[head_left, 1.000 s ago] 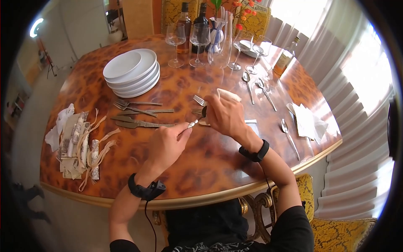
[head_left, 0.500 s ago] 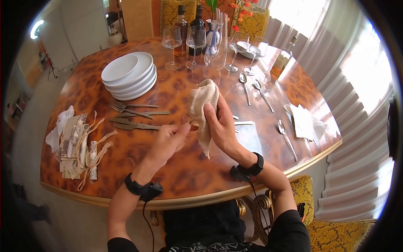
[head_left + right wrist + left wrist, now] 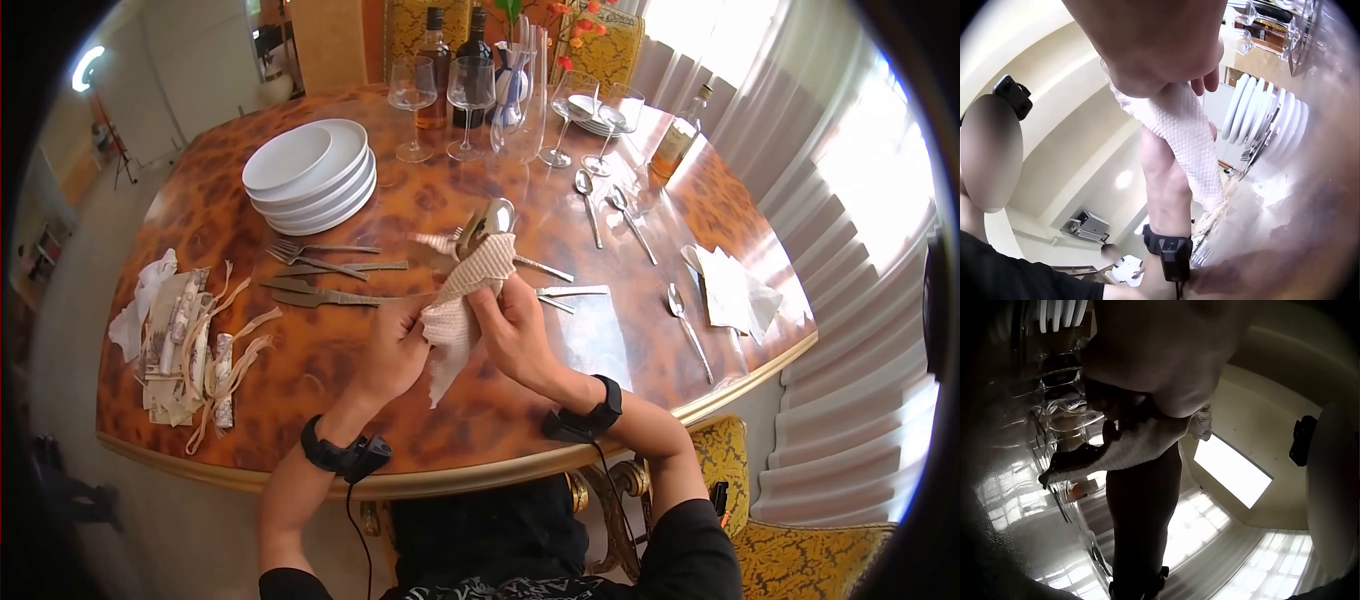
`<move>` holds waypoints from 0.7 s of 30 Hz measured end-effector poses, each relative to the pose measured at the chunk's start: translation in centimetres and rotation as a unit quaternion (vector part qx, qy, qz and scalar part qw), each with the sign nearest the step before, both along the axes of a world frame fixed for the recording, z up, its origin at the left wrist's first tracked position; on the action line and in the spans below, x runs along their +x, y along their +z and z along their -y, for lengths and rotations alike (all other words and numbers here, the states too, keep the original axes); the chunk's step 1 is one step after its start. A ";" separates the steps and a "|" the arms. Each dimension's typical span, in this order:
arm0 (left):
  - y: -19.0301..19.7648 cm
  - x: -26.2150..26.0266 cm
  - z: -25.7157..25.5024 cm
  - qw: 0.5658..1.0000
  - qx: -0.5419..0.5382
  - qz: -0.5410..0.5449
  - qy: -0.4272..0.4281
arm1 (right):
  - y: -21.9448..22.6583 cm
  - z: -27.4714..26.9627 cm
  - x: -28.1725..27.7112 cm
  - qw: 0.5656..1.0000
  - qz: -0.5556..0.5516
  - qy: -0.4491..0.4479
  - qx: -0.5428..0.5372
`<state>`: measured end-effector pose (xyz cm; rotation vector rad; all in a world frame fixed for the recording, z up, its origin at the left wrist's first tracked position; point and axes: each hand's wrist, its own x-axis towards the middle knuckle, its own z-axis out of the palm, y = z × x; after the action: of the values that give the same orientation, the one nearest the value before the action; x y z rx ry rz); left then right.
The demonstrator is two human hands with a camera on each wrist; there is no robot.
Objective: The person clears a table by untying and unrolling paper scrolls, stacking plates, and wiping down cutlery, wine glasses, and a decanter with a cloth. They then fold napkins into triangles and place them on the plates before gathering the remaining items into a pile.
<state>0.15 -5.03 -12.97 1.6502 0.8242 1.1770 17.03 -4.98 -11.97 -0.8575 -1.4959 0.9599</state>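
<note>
A spoon, its bowl pointing up and away, sticks out of a cream waffle-weave cloth above the middle of the table. My right hand pinches the cloth around it, thumb on top. Close on the left, my left hand has curled fingers at the spoon's handle end, which the cloth hides. In the right wrist view the cloth hangs down below the right hand. The left wrist view, quite dark, has the cloth stretching out from under the left hand. Fork tines show just behind the cloth.
Left of the hands lie forks and knives, with stacked white plates behind. Wine glasses and bottles stand at the back. Spoons and white napkins lie on the right; cloth ties and rolls lie far left.
The right hand and cloth came back toward the left hand and turned over; the cloth now wraps the spoon, whose bowl shows above it. The left hand has moved slightly down.
</note>
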 end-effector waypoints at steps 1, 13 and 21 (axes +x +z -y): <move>0.1 0.0 0.1 1.000 -0.001 0.000 0.000 | -0.4 -0.8 -0.2 0.998 -0.058 0.031 0.004; -0.7 1.0 0.9 0.930 -0.246 0.217 -0.167 | 0.7 1.4 -1.2 0.983 -0.116 0.139 -0.029; 1.2 -1.6 -1.0 0.993 0.031 -0.076 0.085 | 1.8 -1.0 1.5 0.980 0.182 0.001 0.082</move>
<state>-1.41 -4.01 -11.80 1.7653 1.0505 1.2150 18.58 -3.97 -10.18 -0.9461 -1.8595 0.6907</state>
